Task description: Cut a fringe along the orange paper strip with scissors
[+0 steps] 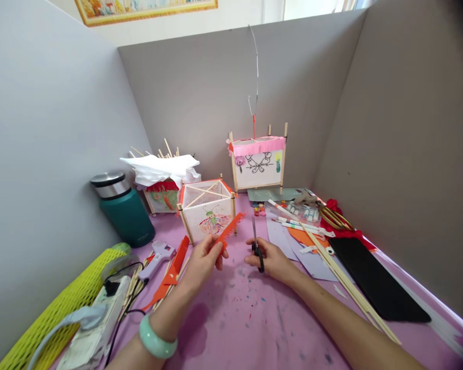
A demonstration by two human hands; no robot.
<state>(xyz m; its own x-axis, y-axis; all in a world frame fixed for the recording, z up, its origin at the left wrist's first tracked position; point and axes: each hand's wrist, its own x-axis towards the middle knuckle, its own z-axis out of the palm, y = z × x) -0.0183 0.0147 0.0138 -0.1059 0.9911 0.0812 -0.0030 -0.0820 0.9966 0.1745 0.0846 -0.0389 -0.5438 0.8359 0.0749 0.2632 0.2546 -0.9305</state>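
Observation:
Pinched in my left hand (pixel 210 253) is a strip of orange-red paper (pixel 232 226) with a fringed edge, its free end slanting up to the right. My right hand (pixel 272 259) grips black-handled scissors (pixel 257 252), blades pointing up and apart from the strip. Just behind my left hand stands a small stick-framed paper lantern (pixel 212 218) with an insect drawing on its front and crossed sticks on top. A larger lantern (pixel 258 164) with a pink fringe and a bird drawing hangs by a red cord from a wire hook farther back.
At left are a teal bottle (pixel 126 213), a glue gun (pixel 158 259), orange paper strips (pixel 173 270) and a power strip (pixel 96 329) with cables. White tissue (pixel 164 167) covers another lantern. Wooden sticks (pixel 343 282), markers (pixel 301 226) and a black phone-like slab (pixel 376 277) lie right. Grey partitions enclose the table.

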